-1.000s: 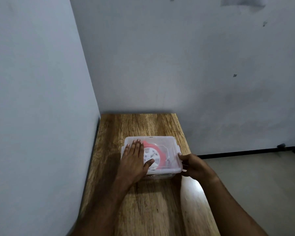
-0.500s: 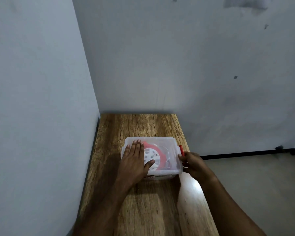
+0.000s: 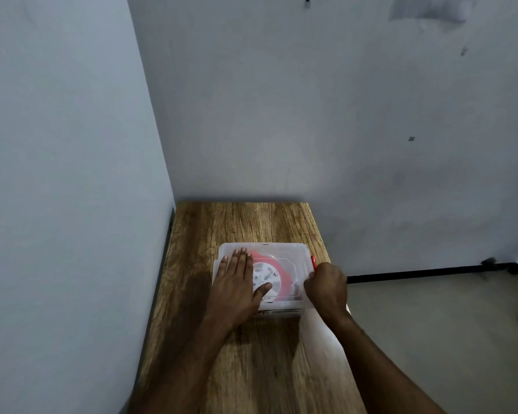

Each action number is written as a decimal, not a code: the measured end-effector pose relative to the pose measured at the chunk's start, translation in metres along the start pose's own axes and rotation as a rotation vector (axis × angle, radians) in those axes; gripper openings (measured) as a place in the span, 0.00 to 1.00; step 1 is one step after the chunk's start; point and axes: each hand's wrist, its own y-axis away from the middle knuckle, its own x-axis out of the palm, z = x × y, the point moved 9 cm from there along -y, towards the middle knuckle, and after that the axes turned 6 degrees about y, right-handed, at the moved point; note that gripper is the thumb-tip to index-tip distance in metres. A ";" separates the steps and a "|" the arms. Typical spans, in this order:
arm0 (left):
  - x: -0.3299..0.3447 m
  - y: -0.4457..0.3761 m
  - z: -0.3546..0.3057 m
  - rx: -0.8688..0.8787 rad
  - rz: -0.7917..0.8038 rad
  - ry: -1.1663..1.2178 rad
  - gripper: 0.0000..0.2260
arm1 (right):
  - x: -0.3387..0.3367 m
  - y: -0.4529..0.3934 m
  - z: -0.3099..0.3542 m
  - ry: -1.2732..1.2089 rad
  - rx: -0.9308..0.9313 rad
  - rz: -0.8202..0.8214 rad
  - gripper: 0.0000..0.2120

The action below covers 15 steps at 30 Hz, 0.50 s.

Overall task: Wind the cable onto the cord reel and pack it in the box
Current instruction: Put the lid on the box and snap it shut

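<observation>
A clear plastic box (image 3: 284, 249) with its lid on sits on the wooden table (image 3: 251, 222). Through the lid I see the red and white cord reel (image 3: 277, 274) lying flat inside. My left hand (image 3: 237, 282) lies flat on the lid's left half, fingers spread, thumb over the reel's white hub. My right hand (image 3: 326, 286) is curled around the box's right edge, at the red latch (image 3: 313, 262), whose upper part shows above my fingers. The cable itself cannot be made out.
The table stands in a corner, with a grey wall along its left side and another behind it. Its right edge drops to a grey floor, where a black strip (image 3: 431, 270) runs along the wall's base.
My right hand has moved up onto the box's right edge and closed over the red latch. The left hand has stayed flat on the lid.
</observation>
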 end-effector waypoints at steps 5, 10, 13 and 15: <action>-0.003 0.001 -0.001 -0.008 0.002 0.004 0.50 | 0.009 0.008 0.010 0.006 -0.168 -0.056 0.14; -0.002 0.003 0.000 0.002 -0.007 0.020 0.47 | 0.041 0.025 0.053 0.132 -0.607 -0.040 0.29; -0.007 0.003 0.000 -0.018 -0.076 0.052 0.42 | 0.068 0.026 0.056 0.267 -0.683 0.061 0.31; -0.020 0.006 0.001 -0.072 -0.138 0.120 0.37 | 0.078 0.024 0.052 0.284 -0.677 0.079 0.32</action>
